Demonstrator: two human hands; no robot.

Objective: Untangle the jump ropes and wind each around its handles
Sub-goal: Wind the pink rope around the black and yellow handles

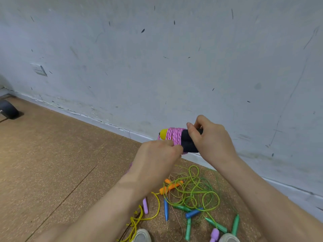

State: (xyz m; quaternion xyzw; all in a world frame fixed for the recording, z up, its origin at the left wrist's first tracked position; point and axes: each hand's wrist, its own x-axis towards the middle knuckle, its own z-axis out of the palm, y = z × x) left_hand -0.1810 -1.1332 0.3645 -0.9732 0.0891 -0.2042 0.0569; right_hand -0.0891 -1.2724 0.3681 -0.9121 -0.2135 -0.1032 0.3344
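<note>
The right hand point(209, 140) gripped the two black foam handles point(189, 142) at their right end, thumb over the top and fingers curled round the far side. The left hand point(157, 154) was closed on the pink jump rope point(174, 136) at the lower edge of its coils, with the fingertips hidden behind the back of the hand. A blurred pink strand showed beside that wrist.

The coils wrapped the left half of the paired handles and stopped at a yellow cap point(163, 134). The wound bundle was held in the air, roughly level, in front of the line where the scuffed grey wall point(157, 58) met the floor.

Below the bundle, a tangle of thin green rope point(192, 189) lay on the cork floor point(52, 154). Orange handles point(170, 186) lay at the tangle's near-left edge. Lower down, blue handles point(193, 213), green handles point(215, 224) and purple handles point(145, 206) were scattered, and a yellow rope point(139, 219) trailed below and to the left. Two shoe toes point(142, 235) touched the bottom edge of the view, well below the bundle.

Left of the bundle a wide stretch of floor ran along the wall's foot to a dark wheel point(8, 109) at the far left edge. A wall plate point(39, 69) sat up and far to the left.
</note>
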